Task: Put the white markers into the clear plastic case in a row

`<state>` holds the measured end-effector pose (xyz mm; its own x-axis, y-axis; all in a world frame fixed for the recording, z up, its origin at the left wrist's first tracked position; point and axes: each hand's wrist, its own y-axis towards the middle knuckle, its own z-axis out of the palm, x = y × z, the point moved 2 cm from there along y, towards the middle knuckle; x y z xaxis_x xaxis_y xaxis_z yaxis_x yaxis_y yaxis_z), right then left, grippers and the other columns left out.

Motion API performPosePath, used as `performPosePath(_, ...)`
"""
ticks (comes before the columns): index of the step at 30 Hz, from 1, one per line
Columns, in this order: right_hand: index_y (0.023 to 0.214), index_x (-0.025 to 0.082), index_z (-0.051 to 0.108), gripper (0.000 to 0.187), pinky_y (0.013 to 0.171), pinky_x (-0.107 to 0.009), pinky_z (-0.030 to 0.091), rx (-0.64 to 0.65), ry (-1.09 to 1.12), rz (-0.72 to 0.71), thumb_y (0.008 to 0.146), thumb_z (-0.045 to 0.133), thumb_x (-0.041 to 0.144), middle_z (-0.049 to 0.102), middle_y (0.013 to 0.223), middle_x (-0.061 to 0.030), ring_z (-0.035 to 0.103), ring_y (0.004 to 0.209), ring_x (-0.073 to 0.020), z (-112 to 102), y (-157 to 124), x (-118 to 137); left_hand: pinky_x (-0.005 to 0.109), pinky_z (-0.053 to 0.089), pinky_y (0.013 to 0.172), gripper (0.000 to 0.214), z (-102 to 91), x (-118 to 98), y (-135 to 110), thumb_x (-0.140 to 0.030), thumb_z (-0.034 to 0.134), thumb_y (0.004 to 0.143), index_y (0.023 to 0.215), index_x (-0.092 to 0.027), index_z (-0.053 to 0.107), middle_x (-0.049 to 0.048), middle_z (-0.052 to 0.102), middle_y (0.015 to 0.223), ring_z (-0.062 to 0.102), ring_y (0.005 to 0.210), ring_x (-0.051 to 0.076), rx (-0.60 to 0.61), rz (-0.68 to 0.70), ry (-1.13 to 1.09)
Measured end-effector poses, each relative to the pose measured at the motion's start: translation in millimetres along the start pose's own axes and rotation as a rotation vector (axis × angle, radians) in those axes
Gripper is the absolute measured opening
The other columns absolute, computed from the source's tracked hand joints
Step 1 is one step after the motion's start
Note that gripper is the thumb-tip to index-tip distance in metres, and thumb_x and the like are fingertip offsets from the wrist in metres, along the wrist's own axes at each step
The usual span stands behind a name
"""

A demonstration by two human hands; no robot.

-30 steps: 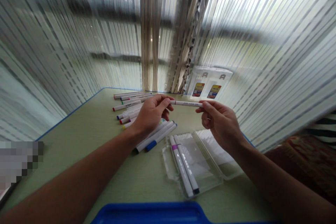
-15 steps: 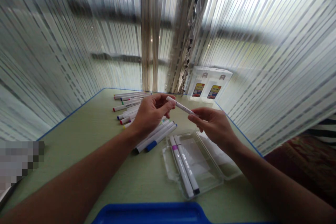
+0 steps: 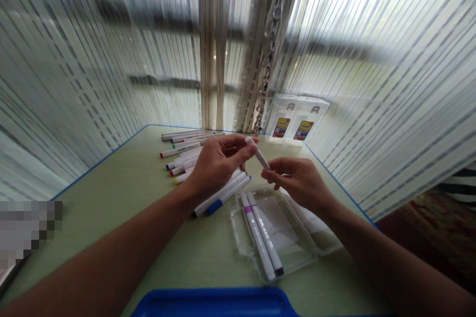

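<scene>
Both my hands hold one white marker (image 3: 257, 153) above the green table. My left hand (image 3: 217, 162) pinches its upper end between thumb and fingers. My right hand (image 3: 297, 182) grips its lower end, fingers curled. The marker slants steeply, top end toward the left. Just below my hands lies an open clear plastic case (image 3: 293, 252) with two white markers (image 3: 260, 235) in it, one with a purple band and one with a black tip. Several loose markers (image 3: 186, 151) with coloured caps lie on the table behind and under my left hand.
Two white packs with yellow and red labels (image 3: 297, 121) stand at the table's far right corner against the vertical blinds (image 3: 111, 74). A blue tray edge (image 3: 208, 302) shows at the bottom. The table has a blue rim (image 3: 104, 157).
The marker has turned from lying level between my hands to slanting steeply. My right hand came down and leftward, closer to my left hand and the case.
</scene>
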<state>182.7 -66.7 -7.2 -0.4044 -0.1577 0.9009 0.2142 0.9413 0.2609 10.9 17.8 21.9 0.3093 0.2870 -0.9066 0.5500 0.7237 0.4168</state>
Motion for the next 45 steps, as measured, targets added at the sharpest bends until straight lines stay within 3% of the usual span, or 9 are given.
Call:
performPosePath(7, 0.081, 0.015, 0.077, 0.030, 0.048, -0.025, 0.054, 0.013, 0.006, 0.006, 0.070, 0.084, 0.042, 0.074, 0.070, -0.0056, 0.064, 0.053, -0.0136, 1, 0, -4, 0.021, 0.047, 0.050, 0.022, 5.1, -3, -3, -0.028, 0.079, 0.078, 0.092, -0.011, 0.077, 0.0042, 0.068, 0.079, 0.053, 0.056, 0.008, 0.056, 0.024, 0.045)
performPosePath(14, 0.080, 0.015, 0.075, 0.033, 0.047, -0.026, 0.058, 0.024, 0.044, 0.005, 0.067, 0.086, 0.042, 0.074, 0.072, -0.0045, 0.070, 0.059, -0.0171, 1, 0, -2, 0.021, 0.045, 0.050, 0.025, 10.2, -4, -7, -0.027, 0.081, 0.077, 0.097, -0.013, 0.079, 0.0059, 0.062, 0.093, 0.053, 0.061, 0.007, 0.198, 0.073, 0.027)
performPosePath(20, 0.082, 0.016, 0.073, 0.026, 0.049, -0.025, 0.058, 0.033, 0.051, -0.043, 0.074, 0.082, 0.039, 0.075, 0.075, -0.0050, 0.073, 0.065, -0.0187, 1, 0, -2, 0.021, 0.044, 0.056, 0.023, 12.4, -3, -10, -0.023, 0.080, 0.079, 0.101, -0.018, 0.080, 0.0053, 0.059, 0.095, 0.054, 0.068, 0.007, 0.325, 0.066, 0.006)
performPosePath(27, 0.074, 0.015, 0.072, 0.012, 0.047, -0.020, 0.055, -0.011, -0.024, -0.121, 0.071, 0.082, 0.023, 0.073, 0.068, -0.0024, 0.072, 0.064, -0.0172, 0, -2, 9, 0.022, 0.045, 0.061, 0.027, 13.0, -6, -13, -0.019, 0.081, 0.077, 0.104, -0.022, 0.080, 0.0045, 0.059, 0.094, 0.054, 0.074, 0.009, 0.391, 0.037, 0.029)
performPosePath(33, 0.075, 0.014, 0.073, 0.005, 0.049, -0.020, 0.055, -0.003, -0.029, -0.143, 0.072, 0.076, 0.016, 0.074, 0.070, -0.0032, 0.072, 0.064, -0.0167, 0, -2, 9, 0.022, 0.042, 0.059, 0.030, 11.9, -6, -13, -0.018, 0.081, 0.076, 0.106, -0.022, 0.080, 0.0032, 0.057, 0.094, 0.049, 0.066, 0.006, 0.405, 0.039, 0.050)
performPosePath(45, 0.079, 0.015, 0.074, 0.010, 0.051, -0.023, 0.055, -0.005, -0.049, -0.135, 0.075, 0.076, 0.024, 0.074, 0.073, -0.0040, 0.071, 0.067, -0.0173, -1, -1, 4, 0.020, 0.042, 0.056, 0.026, 12.6, -9, -12, -0.022, 0.082, 0.075, 0.101, -0.019, 0.080, 0.0043, 0.060, 0.092, 0.049, 0.064, 0.006, 0.361, 0.052, 0.065)
